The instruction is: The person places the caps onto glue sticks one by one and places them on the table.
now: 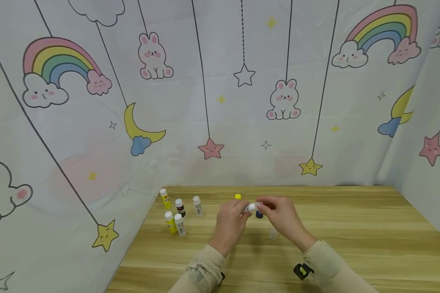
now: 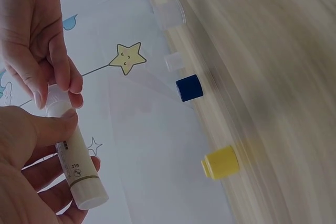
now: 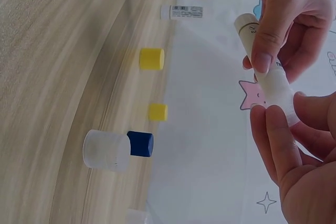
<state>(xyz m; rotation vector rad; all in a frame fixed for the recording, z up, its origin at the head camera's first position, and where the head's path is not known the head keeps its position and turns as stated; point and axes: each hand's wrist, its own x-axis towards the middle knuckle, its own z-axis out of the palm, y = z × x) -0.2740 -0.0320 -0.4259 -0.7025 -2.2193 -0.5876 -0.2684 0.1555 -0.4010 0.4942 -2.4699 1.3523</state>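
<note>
My left hand grips a white glue stick by its barrel, raised over the wooden table. At the stick's other end, the fingers and thumb of my right hand pinch its clear ribbed cap. In the left wrist view the stick slants, its plain base toward the bottom. Beyond the hands stand loose caps: a navy cap, a yellow cap, a smaller yellow cap and a clear cap. The hands partly cover these in the head view.
Several capped glue sticks stand at the table's left, among them a yellow glue stick, a black-labelled one and a clear-capped one. A printed cloth hangs behind and beside the wooden table.
</note>
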